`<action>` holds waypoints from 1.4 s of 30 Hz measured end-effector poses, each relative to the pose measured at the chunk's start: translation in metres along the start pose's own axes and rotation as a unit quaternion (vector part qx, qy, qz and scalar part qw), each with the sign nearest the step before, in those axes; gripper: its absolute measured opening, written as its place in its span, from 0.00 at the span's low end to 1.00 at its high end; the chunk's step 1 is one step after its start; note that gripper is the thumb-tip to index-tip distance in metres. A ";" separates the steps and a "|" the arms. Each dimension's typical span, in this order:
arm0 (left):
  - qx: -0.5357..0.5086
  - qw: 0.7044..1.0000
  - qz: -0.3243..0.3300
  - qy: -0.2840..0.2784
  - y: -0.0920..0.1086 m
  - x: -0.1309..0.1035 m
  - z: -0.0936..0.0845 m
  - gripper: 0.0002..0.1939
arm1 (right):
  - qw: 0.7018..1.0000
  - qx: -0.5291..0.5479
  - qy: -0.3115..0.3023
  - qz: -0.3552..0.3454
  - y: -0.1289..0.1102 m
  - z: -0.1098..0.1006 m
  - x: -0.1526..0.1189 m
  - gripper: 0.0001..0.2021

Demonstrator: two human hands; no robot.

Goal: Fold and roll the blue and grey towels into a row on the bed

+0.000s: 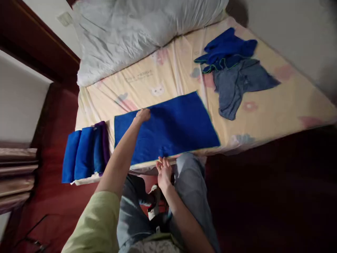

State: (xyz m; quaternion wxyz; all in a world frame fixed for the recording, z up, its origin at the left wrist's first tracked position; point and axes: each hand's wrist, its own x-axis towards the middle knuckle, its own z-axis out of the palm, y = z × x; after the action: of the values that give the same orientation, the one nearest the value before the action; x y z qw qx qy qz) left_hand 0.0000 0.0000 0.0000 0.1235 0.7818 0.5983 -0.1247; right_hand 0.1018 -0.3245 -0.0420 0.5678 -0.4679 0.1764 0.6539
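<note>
left hand [143,115] on blue cloth [181,123] | right hand [164,171] perhaps touching edge

Across the top of the frame, I see a white, plastic-covered bundle [126,38] beside a pale wall [286,38].

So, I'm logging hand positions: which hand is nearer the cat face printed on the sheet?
Left. The left hand is at the far edge of the blue cloth, close to the cat face; the right hand is at the cloth's near edge, farther away.
</note>
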 end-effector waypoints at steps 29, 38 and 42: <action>-0.384 0.880 -0.082 0.268 0.000 0.062 0.008 0.05 | 0.999 -0.025 0.044 -0.009 0.000 -0.002 0.007 0.09; -0.419 0.851 -0.077 0.306 0.000 0.062 0.012 0.08 | 0.999 -0.014 0.048 0.013 -0.004 0.004 0.004 0.06; -0.431 0.843 -0.081 0.312 -0.001 0.065 0.010 0.07 | 0.999 -0.015 0.027 0.009 -0.006 0.006 0.002 0.07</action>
State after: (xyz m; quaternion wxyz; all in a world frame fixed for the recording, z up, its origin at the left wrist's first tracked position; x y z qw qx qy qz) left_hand 0.0148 0.0560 -0.0318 0.2444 0.5957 0.6601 0.3869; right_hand 0.1048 -0.3174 -0.0392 0.5499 -0.4917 0.1863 0.6490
